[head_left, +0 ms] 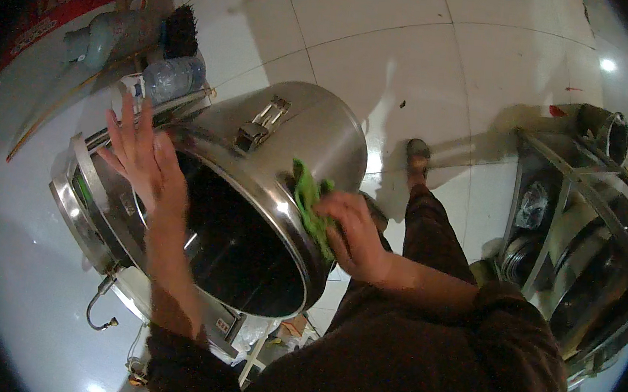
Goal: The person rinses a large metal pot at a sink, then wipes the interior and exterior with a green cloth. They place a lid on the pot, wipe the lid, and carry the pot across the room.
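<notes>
A large stainless steel barrel [315, 123] is tilted before me, its dark round mouth facing me. A metal toggle latch [264, 124] sits on its side wall. My right hand [353, 233] grips a crumpled green cloth [310, 209] and presses it against the outside of the barrel just below the rim. My left hand [143, 158] has its fingers spread and holds nothing. It is over the far left part of the barrel's mouth; whether it touches the metal, I cannot tell. The barrel's inside is too dark to make out.
Left of the barrel stands other steel equipment [79, 220] with a thin bent tap [97, 303]. Beyond lie a clear plastic bottle [174, 77], a dark brush [181, 30] and a grey-green cylinder [117, 39]. A metal rack [560, 161] with large round vessels is at the right, on the tiled floor [370, 66].
</notes>
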The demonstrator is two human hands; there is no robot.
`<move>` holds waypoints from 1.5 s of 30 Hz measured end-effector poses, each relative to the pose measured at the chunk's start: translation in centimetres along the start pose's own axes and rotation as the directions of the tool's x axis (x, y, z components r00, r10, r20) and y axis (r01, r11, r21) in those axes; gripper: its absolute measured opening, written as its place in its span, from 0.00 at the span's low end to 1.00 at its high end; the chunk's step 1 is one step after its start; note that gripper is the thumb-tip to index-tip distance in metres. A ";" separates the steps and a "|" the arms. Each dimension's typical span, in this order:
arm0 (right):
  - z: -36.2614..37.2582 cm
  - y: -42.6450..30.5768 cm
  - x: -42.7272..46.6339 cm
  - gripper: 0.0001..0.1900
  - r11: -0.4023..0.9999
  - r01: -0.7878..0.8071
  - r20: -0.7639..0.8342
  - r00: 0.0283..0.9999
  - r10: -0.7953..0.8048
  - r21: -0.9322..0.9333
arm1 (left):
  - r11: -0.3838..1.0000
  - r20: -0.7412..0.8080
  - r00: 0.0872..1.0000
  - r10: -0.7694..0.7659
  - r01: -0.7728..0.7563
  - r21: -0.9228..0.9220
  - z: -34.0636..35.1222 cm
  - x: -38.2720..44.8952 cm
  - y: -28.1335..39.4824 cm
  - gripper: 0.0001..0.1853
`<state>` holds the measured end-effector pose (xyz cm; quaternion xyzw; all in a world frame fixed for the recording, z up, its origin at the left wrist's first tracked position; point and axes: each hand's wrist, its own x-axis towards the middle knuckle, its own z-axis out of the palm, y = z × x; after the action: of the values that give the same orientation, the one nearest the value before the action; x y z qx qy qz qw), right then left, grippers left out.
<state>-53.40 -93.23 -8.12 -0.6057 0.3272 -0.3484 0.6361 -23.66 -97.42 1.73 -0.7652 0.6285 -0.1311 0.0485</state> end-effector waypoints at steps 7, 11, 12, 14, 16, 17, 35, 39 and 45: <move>1.7 16.4 11.9 0.18 0.865 -0.365 0.148 0.931 0.334 0.344 | 0.984 0.168 0.969 0.180 -0.179 -0.025 4.4 3.0 -3.9 0.29; -0.1 27.7 13.5 0.16 0.776 -0.611 0.017 0.788 0.616 0.156 | 0.950 0.233 0.950 0.208 -0.140 -0.278 5.4 4.7 -3.7 0.30; 0.1 27.1 13.6 0.16 0.734 -0.662 0.027 0.745 0.666 0.152 | 0.934 0.205 0.962 0.183 -0.104 -0.343 5.4 4.3 -3.6 0.30; 1.2 25.6 12.5 0.17 0.677 -0.601 0.049 0.762 0.646 0.425 | 0.916 0.187 0.971 0.152 -0.067 -0.396 4.9 3.8 -2.9 0.30; 2.1 21.9 10.4 0.18 0.762 -0.383 0.035 0.903 0.429 0.522 | 0.955 0.264 0.952 0.156 -0.078 -0.285 3.4 3.7 -1.6 0.28; 1.7 18.0 9.2 0.19 0.887 -0.289 0.063 0.956 0.286 0.360 | 0.978 0.329 0.932 0.155 -0.096 -0.188 2.4 3.3 -0.8 0.27; 8.3 28.3 26.8 0.16 0.950 -0.094 0.610 0.747 0.266 -0.298 | 0.928 0.195 0.945 0.264 -0.193 -0.318 1.0 3.6 4.4 0.34; 2.3 27.2 20.7 0.19 0.849 -0.341 0.373 0.786 0.493 -0.403 | 0.953 0.152 0.968 0.199 -0.156 -0.259 1.2 2.8 4.1 0.33; -1.4 13.3 5.2 0.21 0.702 -0.661 0.140 0.747 0.650 0.267 | 0.940 0.043 0.976 0.215 -0.195 -0.281 1.2 2.5 4.2 0.31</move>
<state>-51.17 -98.04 -21.42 -0.3521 0.4532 -0.1342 0.8078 -26.90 -100.79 -0.13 -0.6991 0.7146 -0.0086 -0.0219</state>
